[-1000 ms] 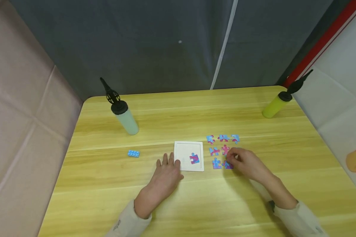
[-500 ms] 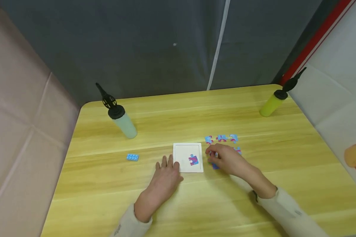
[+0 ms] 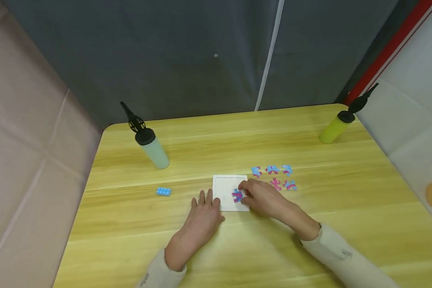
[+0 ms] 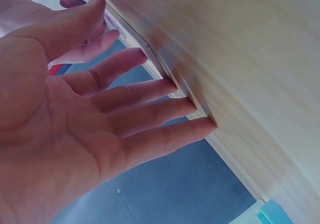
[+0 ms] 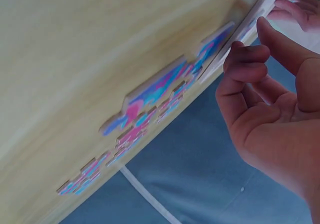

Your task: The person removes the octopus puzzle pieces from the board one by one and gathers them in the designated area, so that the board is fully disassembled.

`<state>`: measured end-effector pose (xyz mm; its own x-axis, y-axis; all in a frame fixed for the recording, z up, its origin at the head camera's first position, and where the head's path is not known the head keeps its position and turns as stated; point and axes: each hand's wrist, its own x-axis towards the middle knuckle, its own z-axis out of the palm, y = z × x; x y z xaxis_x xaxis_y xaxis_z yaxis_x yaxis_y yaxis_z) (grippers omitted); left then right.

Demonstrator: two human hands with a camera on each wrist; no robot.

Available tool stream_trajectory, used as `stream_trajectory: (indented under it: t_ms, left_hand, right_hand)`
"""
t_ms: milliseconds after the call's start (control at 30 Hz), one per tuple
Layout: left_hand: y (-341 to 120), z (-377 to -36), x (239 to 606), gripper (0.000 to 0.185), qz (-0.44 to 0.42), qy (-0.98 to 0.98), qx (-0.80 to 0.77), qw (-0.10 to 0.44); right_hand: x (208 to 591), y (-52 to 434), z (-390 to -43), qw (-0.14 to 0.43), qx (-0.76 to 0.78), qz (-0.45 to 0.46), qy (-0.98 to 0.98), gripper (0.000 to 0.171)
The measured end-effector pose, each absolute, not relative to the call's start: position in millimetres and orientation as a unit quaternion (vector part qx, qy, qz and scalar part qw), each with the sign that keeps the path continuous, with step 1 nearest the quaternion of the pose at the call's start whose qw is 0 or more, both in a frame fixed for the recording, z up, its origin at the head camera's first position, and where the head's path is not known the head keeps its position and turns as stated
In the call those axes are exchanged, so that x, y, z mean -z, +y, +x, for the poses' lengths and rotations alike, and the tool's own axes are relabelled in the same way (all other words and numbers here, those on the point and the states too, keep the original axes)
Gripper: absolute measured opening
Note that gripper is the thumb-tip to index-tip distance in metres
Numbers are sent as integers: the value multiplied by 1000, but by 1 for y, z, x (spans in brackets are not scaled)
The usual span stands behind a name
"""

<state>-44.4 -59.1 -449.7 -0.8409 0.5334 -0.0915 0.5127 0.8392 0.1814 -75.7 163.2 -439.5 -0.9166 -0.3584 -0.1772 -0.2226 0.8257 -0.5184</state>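
Observation:
A square white puzzle tray (image 3: 222, 205) lies on the table, with one blue and magenta puzzle piece (image 3: 236, 195) on its right half. My left hand (image 3: 200, 218) lies palm down at the tray's left edge, fingers straight and spread; in the left wrist view its fingertips touch down. Over the tray's right edge my right hand (image 3: 264, 198) is beside that piece, thumb and forefinger apart. Nothing shows between them in the right wrist view, though contact with the piece is unclear. Loose pieces, including a pink one (image 3: 275, 184), lie to the right; the right hand hides some.
A blue toy brick (image 3: 163, 191) sits left of the tray. Farther back stand a pale green hand pump (image 3: 156, 154) on the left and a lime one (image 3: 333, 130) at the right. A dark curtain (image 3: 147, 52) hangs behind the table (image 3: 209, 148).
The right hand has moved left from the loose pieces to the piece on the tray. My left hand keeps its place at the tray. The head view has shifted slightly.

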Motion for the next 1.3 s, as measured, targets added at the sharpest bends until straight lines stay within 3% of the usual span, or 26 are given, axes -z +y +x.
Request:
stream_trajectory:
  t_ms: [567, 1000, 1300]
  left_hand:
    - [-58, -47, 448, 43, 277, 956, -66, 64]
    - [-58, -45, 447, 43, 272, 956, -70, 81]
    - [-58, -45, 448, 42, 272, 956, -72, 76]
  right_hand:
    - [444, 160, -72, 91, 278, -157, 943, 9]
    - [442, 169, -71, 102, 343, -118, 926, 12]
    - [440, 183, -68, 78, 360, -140, 919, 10]
